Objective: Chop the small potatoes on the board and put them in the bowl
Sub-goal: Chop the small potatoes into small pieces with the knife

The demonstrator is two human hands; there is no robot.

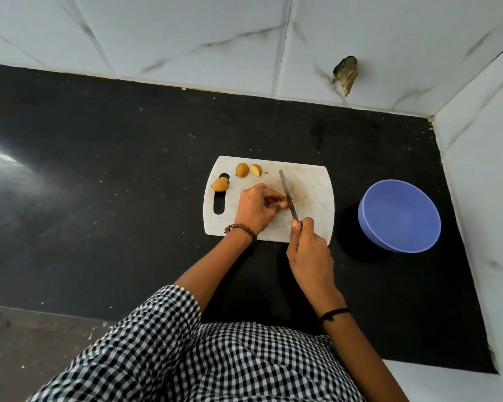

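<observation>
- Head view: a black stone surface (128, 169) runs into a corner of white marbled wall tiles (186, 30). A ragged brown patch (345, 74) shows on the back wall.
- A white board (311, 192) lies on the surface. A blue bowl (400, 216) stands near its right end, not touching it.
- The left hand (254, 208) has its fingers curled down onto a held potato (283, 202) near the middle of the board, pinning it in place.
- The right hand (310, 250) is wrapped round the handle of a knife (288, 195). The blade lies across the board, right against the held potato and just beside the left fingertips.
- What is done: the task looks to be at an early stage. A cut half (255, 170) with its pale face showing lies at the far edge, just beside a far potato (242, 170) that looks uncut.
- What is left: a slot potato (220, 184) sits by the board's handle slot, seemingly untouched. No pieces show inside the bowl, so the transfer has not begun. The rest of the chopping and all the moving appear to remain.
- Hard to make out: the left fingers cover most of the held potato, so I cannot tell whether it is whole or a half, or how far the blade has bitten into it.
- The knife's handle is hidden inside the right hand.
- A checked shirt (215, 358) fills the bottom of the frame and cuts off the near part of the surface.
</observation>
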